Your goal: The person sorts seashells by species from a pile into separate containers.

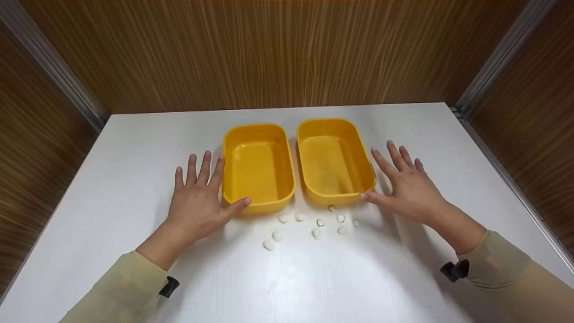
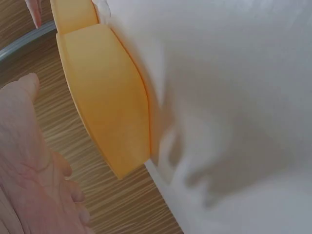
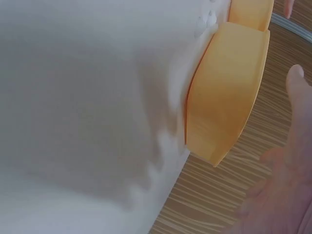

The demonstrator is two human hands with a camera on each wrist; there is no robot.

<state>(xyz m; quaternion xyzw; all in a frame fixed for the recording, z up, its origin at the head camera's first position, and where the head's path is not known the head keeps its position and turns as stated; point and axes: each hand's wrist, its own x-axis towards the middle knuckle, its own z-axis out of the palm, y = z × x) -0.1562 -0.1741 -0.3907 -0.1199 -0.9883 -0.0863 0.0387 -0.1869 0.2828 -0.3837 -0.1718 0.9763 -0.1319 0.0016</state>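
Note:
Two yellow rectangular bins stand side by side on the white table, with nothing inside either one. My left hand [image 1: 197,204] is spread, palm down, by the outer side of the left bin [image 1: 258,204]; its thumb overlaps the near rim in the head view. Beside the right bin [image 1: 336,198] my right hand [image 1: 410,188] is spread too, thumb tip right at the near corner. In the wrist views the left palm [image 2: 29,161] and right palm [image 3: 292,161] appear apart from the bin walls. Several small whitish lumps [image 1: 316,233] lie scattered in front of the bins.
Wood-grain panels [image 1: 278,54] rise behind the table [image 1: 287,287] and on both sides, joined by metal corner strips [image 1: 506,40]. Black clips sit at the left sleeve cuff [image 1: 148,269] and the right sleeve cuff [image 1: 493,260]. Shadows of both hands fall on the tabletop.

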